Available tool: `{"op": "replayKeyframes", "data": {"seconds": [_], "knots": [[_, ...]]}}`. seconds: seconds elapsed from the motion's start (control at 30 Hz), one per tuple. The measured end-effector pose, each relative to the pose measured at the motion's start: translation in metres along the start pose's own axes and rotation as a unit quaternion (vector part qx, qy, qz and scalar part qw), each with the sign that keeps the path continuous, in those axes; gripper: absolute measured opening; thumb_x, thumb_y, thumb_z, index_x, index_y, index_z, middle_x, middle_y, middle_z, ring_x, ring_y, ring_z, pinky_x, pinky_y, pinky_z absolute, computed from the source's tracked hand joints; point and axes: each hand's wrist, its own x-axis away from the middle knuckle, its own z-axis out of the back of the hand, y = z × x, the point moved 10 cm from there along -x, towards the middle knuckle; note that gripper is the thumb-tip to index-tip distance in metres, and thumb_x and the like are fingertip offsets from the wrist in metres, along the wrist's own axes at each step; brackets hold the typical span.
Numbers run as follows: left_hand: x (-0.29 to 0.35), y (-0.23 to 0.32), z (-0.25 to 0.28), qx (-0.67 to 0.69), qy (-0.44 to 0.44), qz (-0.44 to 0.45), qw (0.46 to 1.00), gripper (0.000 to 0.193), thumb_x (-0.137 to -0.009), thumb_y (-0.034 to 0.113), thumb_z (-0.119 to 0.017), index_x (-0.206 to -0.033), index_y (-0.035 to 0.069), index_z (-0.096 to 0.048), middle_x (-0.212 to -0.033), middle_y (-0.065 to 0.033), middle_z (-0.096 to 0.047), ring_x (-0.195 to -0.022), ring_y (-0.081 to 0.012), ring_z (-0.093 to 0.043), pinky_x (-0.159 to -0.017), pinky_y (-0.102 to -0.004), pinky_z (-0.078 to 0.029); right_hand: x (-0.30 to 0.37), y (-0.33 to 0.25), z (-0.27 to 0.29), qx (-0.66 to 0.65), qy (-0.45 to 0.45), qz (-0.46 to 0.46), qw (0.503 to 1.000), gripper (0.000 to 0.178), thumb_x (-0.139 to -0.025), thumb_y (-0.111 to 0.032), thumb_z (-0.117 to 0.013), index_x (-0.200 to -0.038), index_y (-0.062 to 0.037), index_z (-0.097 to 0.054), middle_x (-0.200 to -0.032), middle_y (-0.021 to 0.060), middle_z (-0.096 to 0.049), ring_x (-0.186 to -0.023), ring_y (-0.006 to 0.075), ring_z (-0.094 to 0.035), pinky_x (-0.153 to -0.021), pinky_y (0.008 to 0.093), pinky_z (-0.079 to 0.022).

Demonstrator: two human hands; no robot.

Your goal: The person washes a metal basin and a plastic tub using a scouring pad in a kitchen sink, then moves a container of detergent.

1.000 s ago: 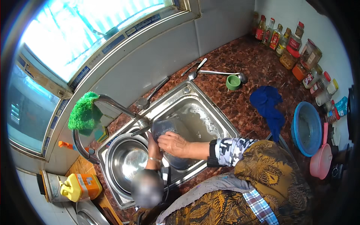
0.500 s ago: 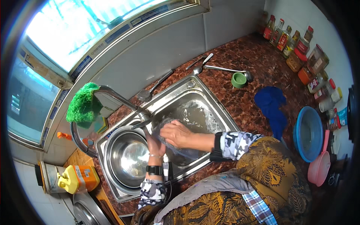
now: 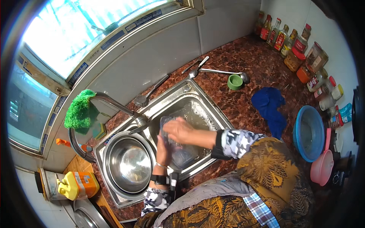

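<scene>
A clear plastic container (image 3: 182,156), see-through and blurred, is held tilted over the right basin of the steel sink (image 3: 224,123). My left hand (image 3: 162,151) grips its left side, with the fingers partly hidden. My right hand (image 3: 178,131) lies across its upper part, the fingers curled against it and smeared by motion. Shallow, cloudy water with suds (image 3: 195,108) is in the basin below. In the left basin, beside my left hand, sits a shiny steel bowl (image 3: 129,165).
A faucet (image 3: 140,119) with a green cloth (image 3: 80,110) over its spout pipe stands behind the sink. Beyond lie a ladle (image 3: 245,78), a green cup (image 3: 235,82) and a blue cloth (image 3: 269,106). Blue basins (image 3: 310,135), a pink scoop (image 3: 321,169) and bottles (image 3: 281,37) line the right.
The clear container has turned and shows more upright between my hands. My right hand has shifted slightly up and left against it. The whole view has moved a little.
</scene>
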Motion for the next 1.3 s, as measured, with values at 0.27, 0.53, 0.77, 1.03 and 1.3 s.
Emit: {"op": "replayKeyframes", "data": {"seconds": [0.27,0.53,0.77,1.03,1.3], "knots": [[0.024,-0.003,0.008,-0.111,0.007,0.006,0.994,0.06,-0.1,0.043,-0.035,-0.147,0.014,-0.012,-0.087,-0.0231,-0.064,-0.068,-0.0303,-0.067,-0.061,-0.0356,-0.057,-0.021,0.047,-0.017,-0.036,-0.061,-0.153,0.986,0.025,-0.084,-0.027,-0.054,-0.096,-0.0071,-0.063,-0.1,0.0191,-0.064,-0.097,0.0342,-0.061,-0.084,0.0466,-0.046],[0.021,-0.007,0.027,-0.062,0.005,-0.016,0.998,0.058,-0.098,0.024,-0.046,-0.146,0.008,-0.018,-0.076,-0.0192,-0.064,-0.059,-0.028,-0.065,-0.053,-0.0346,-0.056,0.013,0.098,-0.015,-0.109,0.073,-0.116,0.984,0.027,-0.087,-0.023,-0.056,-0.11,-0.0104,-0.063,-0.11,0.0119,-0.064,-0.103,0.0324,-0.058,-0.09,0.0421,-0.045],[-0.003,-0.028,0.089,0.032,0.114,-0.038,0.992,0.046,-0.097,0.01,-0.042,-0.142,0.005,-0.03,-0.113,-0.0159,-0.059,-0.088,-0.0213,-0.063,-0.075,-0.0308,-0.053,0.076,-0.058,-0.034,0.032,0.032,0.196,0.98,0.027,-0.087,-0.026,-0.055,-0.11,-0.0153,-0.062,-0.124,0.0052,-0.054,-0.121,0.0269,-0.045,-0.103,0.054,-0.031],[0.012,-0.029,0.091,0.01,0.109,0.024,0.994,0.053,-0.099,0.023,-0.044,-0.143,0.01,-0.02,-0.072,-0.0155,-0.061,-0.055,-0.0246,-0.062,-0.047,-0.0334,-0.055,0.012,0.126,-0.072,-0.152,0.019,-0.234,0.96,0.044,-0.097,-0.027,-0.038,-0.136,-0.0071,-0.036,-0.137,0.0196,-0.04,-0.128,0.0373,-0.037,-0.105,0.0482,-0.03],[0.015,-0.042,0.096,0.042,0.156,0.048,0.986,0.047,-0.1,0.023,-0.041,-0.144,0.018,-0.025,-0.067,-0.0087,-0.058,-0.051,-0.0189,-0.058,-0.047,-0.0323,-0.052,0.095,0.02,-0.068,-0.126,-0.174,-0.24,0.947,0.068,-0.095,-0.033,-0.039,-0.146,0.002,-0.01,-0.152,0.0257,-0.006,-0.14,0.0413,-0.012,-0.113,0.0466,-0.019]]}}
